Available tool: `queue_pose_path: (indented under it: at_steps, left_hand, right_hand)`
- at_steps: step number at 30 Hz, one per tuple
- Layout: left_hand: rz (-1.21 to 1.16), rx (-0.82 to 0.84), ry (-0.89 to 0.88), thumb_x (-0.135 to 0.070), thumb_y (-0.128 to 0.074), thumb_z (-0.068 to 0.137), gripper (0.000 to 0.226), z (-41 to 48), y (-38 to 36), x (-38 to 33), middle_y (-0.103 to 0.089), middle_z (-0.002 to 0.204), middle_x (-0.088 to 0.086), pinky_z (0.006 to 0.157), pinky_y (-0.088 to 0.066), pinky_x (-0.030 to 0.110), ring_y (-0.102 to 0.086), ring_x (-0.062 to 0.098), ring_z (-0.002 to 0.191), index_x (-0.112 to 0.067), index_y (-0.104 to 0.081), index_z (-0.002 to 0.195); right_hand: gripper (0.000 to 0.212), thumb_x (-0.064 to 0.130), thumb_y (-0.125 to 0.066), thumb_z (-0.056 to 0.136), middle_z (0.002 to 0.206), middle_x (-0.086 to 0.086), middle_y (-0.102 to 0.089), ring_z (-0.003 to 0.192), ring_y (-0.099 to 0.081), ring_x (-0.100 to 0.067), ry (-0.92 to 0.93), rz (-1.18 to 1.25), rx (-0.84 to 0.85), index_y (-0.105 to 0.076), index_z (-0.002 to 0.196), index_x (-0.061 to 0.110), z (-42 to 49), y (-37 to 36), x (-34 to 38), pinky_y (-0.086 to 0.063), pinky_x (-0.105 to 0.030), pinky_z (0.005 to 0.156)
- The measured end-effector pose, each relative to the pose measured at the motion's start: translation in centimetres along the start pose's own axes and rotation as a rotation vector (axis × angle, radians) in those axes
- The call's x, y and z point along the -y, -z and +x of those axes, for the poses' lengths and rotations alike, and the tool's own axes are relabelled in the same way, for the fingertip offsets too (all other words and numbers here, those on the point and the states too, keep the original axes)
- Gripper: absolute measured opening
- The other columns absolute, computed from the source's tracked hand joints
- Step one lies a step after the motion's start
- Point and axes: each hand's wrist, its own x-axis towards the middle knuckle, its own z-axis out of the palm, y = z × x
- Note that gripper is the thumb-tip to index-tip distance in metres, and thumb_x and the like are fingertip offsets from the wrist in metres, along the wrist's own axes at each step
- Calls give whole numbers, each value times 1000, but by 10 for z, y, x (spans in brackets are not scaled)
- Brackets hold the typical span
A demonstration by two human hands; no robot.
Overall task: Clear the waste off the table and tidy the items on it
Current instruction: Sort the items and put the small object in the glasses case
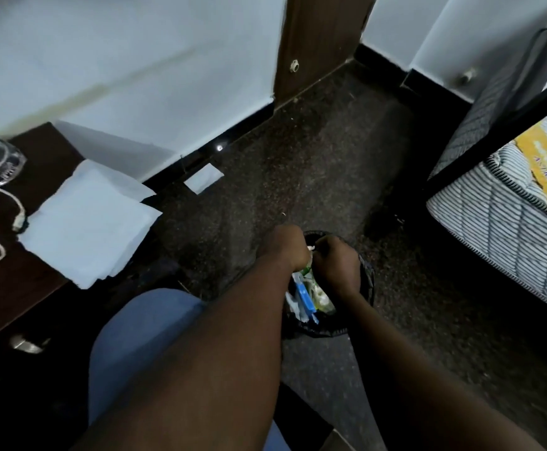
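My left hand point(286, 245) and right hand point(334, 265) are curled close together over the round black-bagged bin point(368, 281) of crumpled wrapper waste point(304, 296). Can't tell if they're pinching anything.

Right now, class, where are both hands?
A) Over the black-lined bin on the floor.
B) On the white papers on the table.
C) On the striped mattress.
A: the left hand and right hand meet above the bin, over the waste inside it.

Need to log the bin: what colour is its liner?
The bin liner is black, clearest along its near rim in the head view.
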Motion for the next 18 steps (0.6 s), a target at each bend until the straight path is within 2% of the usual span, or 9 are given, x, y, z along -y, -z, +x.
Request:
queue_pose_path:
  at_steps: [3,5,7,10,14,16,18]
  left_hand:
    - [-64,-69,24,-26,-66,91,23,-6,17,4,-73,112,10,89,-59,41,-69,29,102,-17,-76,109]
    - [-83,-162,32,-29,-66,90,23,-14,32,8,-74,108,9,83,-59,38,-70,29,99,-18,-77,107]
    - [-107,-251,42,-32,-65,88,25,-25,48,12,-74,106,10,78,-56,36,-70,31,99,-18,-77,106]
    - [-204,-365,79,-27,-62,88,25,-48,76,25,-74,106,11,80,-58,37,-70,32,100,-16,-76,106]
    - [-335,-544,114,-28,-61,90,17,-86,117,54,-75,95,3,65,-41,28,-69,26,93,-21,-76,92]
    - [-384,-656,140,-31,-61,90,18,-108,135,75,-76,94,3,70,-48,29,-69,27,94,-22,-77,91]
    - [-431,-751,155,-31,-62,90,19,-133,151,104,-77,95,3,80,-53,32,-69,27,95,-22,-77,93]
  right_hand:
    - [9,23,-59,91,78,6,-66,71,-60,-15,29,57,-46,-66,85,24,-4,8,20,-37,-26,58]
    - [11,24,-65,89,72,12,-62,68,-59,-10,70,136,-58,-62,79,27,-7,15,40,-37,-24,55]
    - [7,21,-70,87,75,12,-64,72,-62,-10,155,211,-28,-67,83,26,-10,22,63,-41,-25,62]
    - [6,15,-71,87,80,9,-68,74,-63,-8,270,281,35,-70,90,21,-21,32,103,-44,-25,67]
    - [7,13,-70,88,86,0,-75,84,-70,-19,373,328,31,-72,92,18,-40,39,165,-56,-36,76]
    - [8,14,-69,86,88,-2,-76,86,-72,-21,429,355,42,-73,91,19,-53,38,198,-57,-39,80]
    - [9,13,-70,84,87,-2,-77,86,-72,-21,527,363,71,-72,90,19,-71,33,233,-56,-34,79]
